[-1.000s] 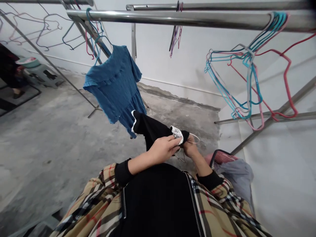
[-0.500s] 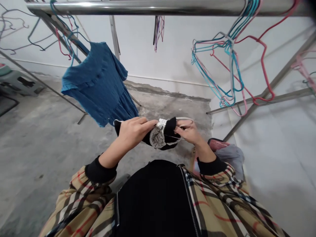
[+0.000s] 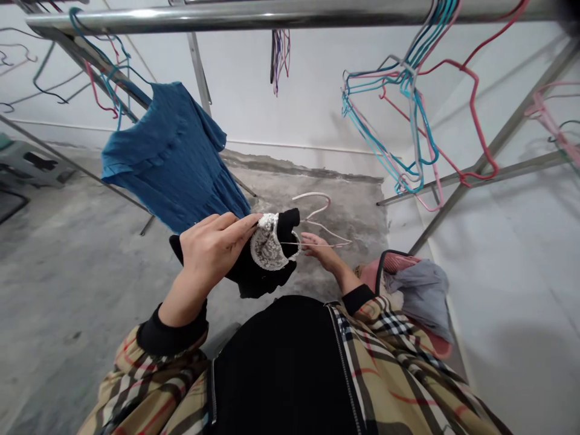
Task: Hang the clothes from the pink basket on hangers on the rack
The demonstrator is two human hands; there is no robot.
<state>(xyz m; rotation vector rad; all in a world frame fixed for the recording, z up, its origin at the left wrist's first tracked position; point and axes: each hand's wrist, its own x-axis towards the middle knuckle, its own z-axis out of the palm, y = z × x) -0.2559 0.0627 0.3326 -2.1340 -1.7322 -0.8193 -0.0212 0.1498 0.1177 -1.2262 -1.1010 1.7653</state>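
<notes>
My left hand pinches the white lace collar of a small black garment held in front of my chest. My right hand grips the lower bar of a pale pink wire hanger, whose hook rises just right of the garment; one end of the hanger goes into the collar. A blue dress hangs on a hanger from the steel rail to the left, just behind my left hand.
A bunch of blue, pink and red empty hangers dangles from the rail at upper right. A basket with grey cloth sits on the floor by my right side. Slanted rack legs cross on the right; bare concrete floor lies to the left.
Both hands rose and the garment turned, showing its lace collar. The right hand drew the pink hanger out to the right, so its hook now stands clear above the garment.
</notes>
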